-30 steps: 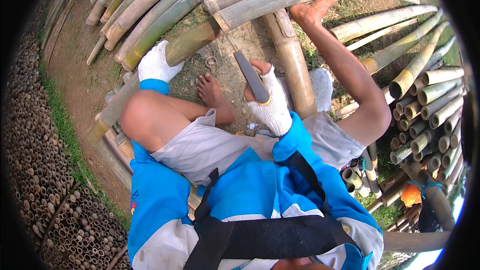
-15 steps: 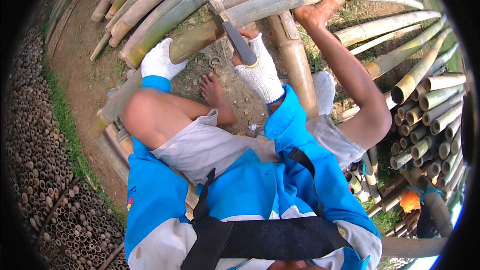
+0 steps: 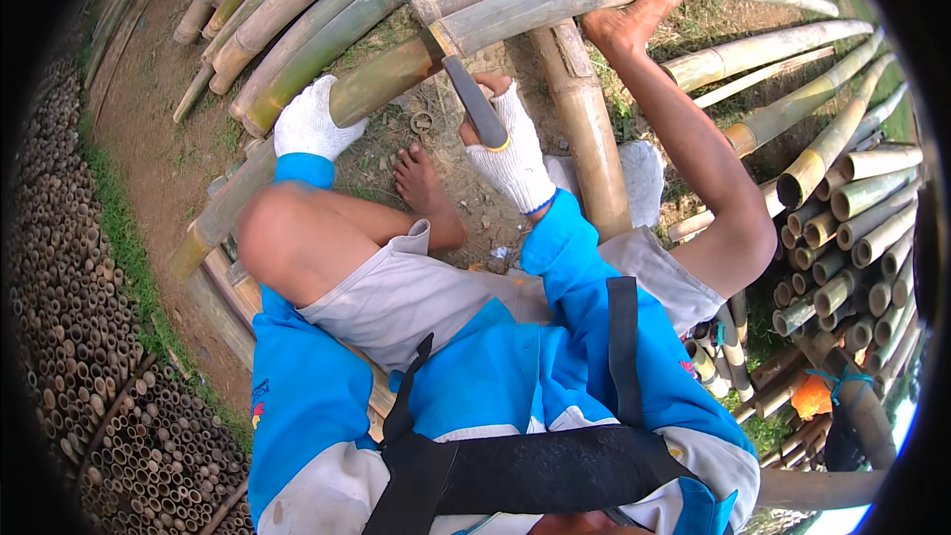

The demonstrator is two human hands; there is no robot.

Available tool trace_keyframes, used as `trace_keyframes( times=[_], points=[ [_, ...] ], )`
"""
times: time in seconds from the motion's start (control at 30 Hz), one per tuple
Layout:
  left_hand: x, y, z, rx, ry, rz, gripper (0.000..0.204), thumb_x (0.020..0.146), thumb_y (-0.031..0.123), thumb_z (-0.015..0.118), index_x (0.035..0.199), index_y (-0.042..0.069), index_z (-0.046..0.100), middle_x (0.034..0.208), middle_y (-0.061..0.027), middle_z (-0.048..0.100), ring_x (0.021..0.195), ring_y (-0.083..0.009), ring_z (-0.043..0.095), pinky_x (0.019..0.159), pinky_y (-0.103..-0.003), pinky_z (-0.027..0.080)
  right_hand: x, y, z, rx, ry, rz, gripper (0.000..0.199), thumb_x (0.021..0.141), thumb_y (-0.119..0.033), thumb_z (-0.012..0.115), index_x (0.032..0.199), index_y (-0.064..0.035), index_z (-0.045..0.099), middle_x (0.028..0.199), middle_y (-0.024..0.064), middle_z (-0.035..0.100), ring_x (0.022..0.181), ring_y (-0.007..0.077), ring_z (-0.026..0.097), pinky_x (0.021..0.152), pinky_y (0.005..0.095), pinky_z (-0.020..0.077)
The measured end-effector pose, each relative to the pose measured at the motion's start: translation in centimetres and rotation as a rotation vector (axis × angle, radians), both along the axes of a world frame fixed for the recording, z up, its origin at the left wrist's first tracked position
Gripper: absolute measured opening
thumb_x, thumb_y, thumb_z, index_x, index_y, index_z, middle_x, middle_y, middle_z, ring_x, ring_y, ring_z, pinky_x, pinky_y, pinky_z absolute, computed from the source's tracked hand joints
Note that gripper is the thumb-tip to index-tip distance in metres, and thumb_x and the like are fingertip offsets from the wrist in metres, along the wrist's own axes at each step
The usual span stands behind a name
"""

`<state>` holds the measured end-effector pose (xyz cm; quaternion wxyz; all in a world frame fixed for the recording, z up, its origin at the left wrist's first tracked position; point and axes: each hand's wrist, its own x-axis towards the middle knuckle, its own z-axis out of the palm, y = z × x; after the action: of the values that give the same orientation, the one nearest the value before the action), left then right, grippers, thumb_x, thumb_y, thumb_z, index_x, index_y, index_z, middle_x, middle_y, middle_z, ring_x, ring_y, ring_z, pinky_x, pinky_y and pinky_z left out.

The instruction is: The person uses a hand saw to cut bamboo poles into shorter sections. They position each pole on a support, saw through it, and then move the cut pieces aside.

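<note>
A long greenish-brown bamboo pole (image 3: 386,84) crosses in front of me, running from lower left to upper right. My left hand (image 3: 315,121), in a white knit glove, is closed around it left of the cut. A handsaw (image 3: 475,102) with a dark handle lies across the pole, its thin blade reaching away toward the upper left. Pale, freshly cut bamboo shows beside the blade. My right hand (image 3: 513,144), in a white glove with bare fingertips, grips the saw handle; the palm side is partly hidden. My bare right foot (image 3: 634,15) presses on the pole farther right.
Beneath the pole runs a thick bamboo support (image 3: 584,109). More bamboo poles (image 3: 327,10) lie at the far left, with stacked poles (image 3: 872,208) at right. Bundled cut bamboo ends (image 3: 74,287) fill the left side. My left foot (image 3: 426,193) rests on the dirt.
My right hand and the saw handle have shifted slightly toward me. My left hand and the pole's left part have moved a little left.
</note>
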<state>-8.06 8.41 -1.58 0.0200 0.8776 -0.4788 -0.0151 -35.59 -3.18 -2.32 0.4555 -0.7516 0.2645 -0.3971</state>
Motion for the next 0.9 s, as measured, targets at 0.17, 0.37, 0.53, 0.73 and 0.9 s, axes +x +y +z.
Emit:
trace_keyframes(
  times=[0.17,0.37,0.53,0.73,0.9],
  points=[
    [0.2,0.1,-0.6,0.066,0.048,0.013,0.065,0.077,0.05,0.092,0.13,0.014,0.075,0.119,-0.0167,0.081,0.111,-0.0398,0.077,0.097,-0.05,0.063,-5.0,3.2,-1.2,0.149,0.077,0.044,0.062,0.089,0.003,0.07,0.149,-0.0069,0.055,0.117,0.0161,0.065,0.102,0.0301,0.069,0.095,0.0388,0.0556],
    [1.0,0.8,-2.5,-0.018,0.001,-0.021,0.065,0.076,0.045,0.094,0.13,0.014,0.074,0.118,-0.0165,0.08,0.109,-0.039,0.077,0.096,-0.05,0.062,-22.8,14.5,2.8,0.241,0.248,0.029,0.057,0.094,0.002,0.072,0.148,-0.0074,0.056,0.098,0.0074,0.066,0.08,0.0174,0.062,0.074,0.0356,0.0508],
    [0.6,1.0,-1.2,-0.113,0.029,-0.033,0.065,0.077,0.045,0.093,0.131,0.015,0.074,0.12,-0.015,0.08,0.11,-0.0387,0.077,0.098,-0.049,0.062,-8.3,4.0,0.2,0.254,0.235,0.057,0.05,0.095,0.002,0.067,0.144,-0.0041,0.057,0.124,0.016,0.063,0.107,0.0285,0.064,0.102,0.039,0.0516],
    [0.3,0.6,-0.1,0.008,0.093,-0.011,0.067,0.077,0.046,0.092,0.134,0.015,0.072,0.122,-0.0164,0.078,0.112,-0.0393,0.076,0.099,-0.05,0.062,-1.8,1.3,-2.2,0.11,0.051,0.068,0.055,0.092,0.007,0.064,0.146,-0.0029,0.054,0.123,0.0171,0.061,0.109,0.0294,0.063,0.104,0.0378,0.0514],
    [1.1,1.6,-2.3,-0.106,0.015,-0.049,0.07,0.076,0.045,0.093,0.136,0.015,0.071,0.119,-0.0167,0.078,0.108,-0.0387,0.077,0.096,-0.051,0.062,-20.2,12.9,1.8,0.103,0.27,0.029,0.053,0.093,0.005,0.066,0.144,-0.0037,0.052,0.118,0.0148,0.063,0.095,0.0228,0.065,0.084,0.0354,0.0523]
  ],
)
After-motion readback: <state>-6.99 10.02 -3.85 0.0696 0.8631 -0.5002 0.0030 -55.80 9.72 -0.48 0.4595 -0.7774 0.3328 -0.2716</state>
